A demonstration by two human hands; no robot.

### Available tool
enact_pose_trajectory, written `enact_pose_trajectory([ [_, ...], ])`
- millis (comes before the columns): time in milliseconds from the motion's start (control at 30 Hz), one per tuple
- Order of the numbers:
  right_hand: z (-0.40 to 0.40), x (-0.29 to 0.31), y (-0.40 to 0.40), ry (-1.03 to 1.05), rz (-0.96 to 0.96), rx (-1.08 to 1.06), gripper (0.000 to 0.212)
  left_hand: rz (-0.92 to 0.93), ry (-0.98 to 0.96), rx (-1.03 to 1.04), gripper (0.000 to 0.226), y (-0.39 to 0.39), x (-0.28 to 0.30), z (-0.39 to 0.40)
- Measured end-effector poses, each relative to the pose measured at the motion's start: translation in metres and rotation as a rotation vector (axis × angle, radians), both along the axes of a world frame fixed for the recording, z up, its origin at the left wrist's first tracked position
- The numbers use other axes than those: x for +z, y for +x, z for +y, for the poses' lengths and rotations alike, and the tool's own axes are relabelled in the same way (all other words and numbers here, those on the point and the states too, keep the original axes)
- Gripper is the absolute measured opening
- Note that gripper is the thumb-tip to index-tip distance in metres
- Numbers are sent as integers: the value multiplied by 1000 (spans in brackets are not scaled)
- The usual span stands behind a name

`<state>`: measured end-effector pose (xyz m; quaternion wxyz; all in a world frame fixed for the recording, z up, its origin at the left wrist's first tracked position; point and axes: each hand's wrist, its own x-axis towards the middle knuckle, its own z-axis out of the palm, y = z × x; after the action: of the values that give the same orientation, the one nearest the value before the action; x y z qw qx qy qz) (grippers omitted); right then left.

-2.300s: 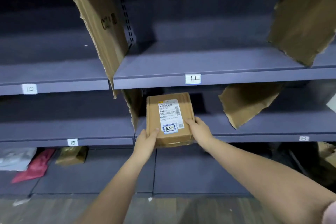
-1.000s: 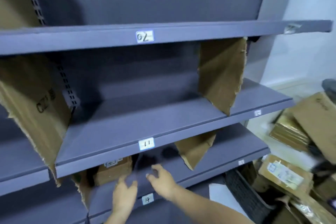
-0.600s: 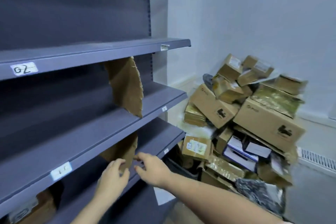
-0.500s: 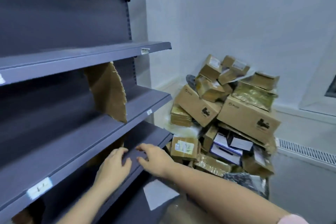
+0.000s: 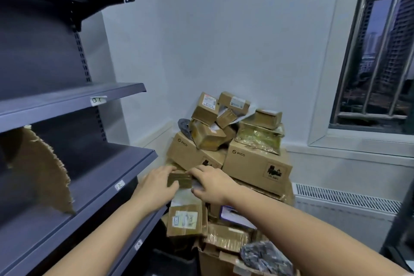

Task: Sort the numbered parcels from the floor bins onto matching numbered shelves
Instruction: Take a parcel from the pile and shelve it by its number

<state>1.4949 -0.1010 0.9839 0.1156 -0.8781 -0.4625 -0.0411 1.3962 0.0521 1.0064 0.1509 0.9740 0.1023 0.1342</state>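
Parcels [image 5: 226, 154] remain heaped in the corner right of the shelving [image 5: 74, 101], whose visible levels are bare. Left hand [image 5: 156, 182] and right hand [image 5: 210, 184], fingers spread, bracket a small box [image 5: 180, 180] without closing on it. Most sorting appears outstanding.

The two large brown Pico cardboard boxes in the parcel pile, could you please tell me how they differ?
The left Pico box lies tilted, with its corner dipping towards the hands; the right Pico box sits nearly level. The left one carries small brown parcels; the right one carries a shiny gold padded parcel. Both are plain brown cardboard with the same printed logo.
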Motion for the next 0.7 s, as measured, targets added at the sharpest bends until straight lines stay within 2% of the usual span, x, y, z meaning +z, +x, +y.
enact_pose_trajectory([
  [333, -56, 30, 172, -32, -82, -23, 56, -28, -27, -33, 47, 165, 19, -32],
  [467, -73, 40, 223, -17, -82, -53, 54, -10, -21, -27, 42, 217, 23, -37],
  [700, -87, 45, 311, 9, -71, -138, 57, -12, 18, -66, 48, 308, 35, -26],
])
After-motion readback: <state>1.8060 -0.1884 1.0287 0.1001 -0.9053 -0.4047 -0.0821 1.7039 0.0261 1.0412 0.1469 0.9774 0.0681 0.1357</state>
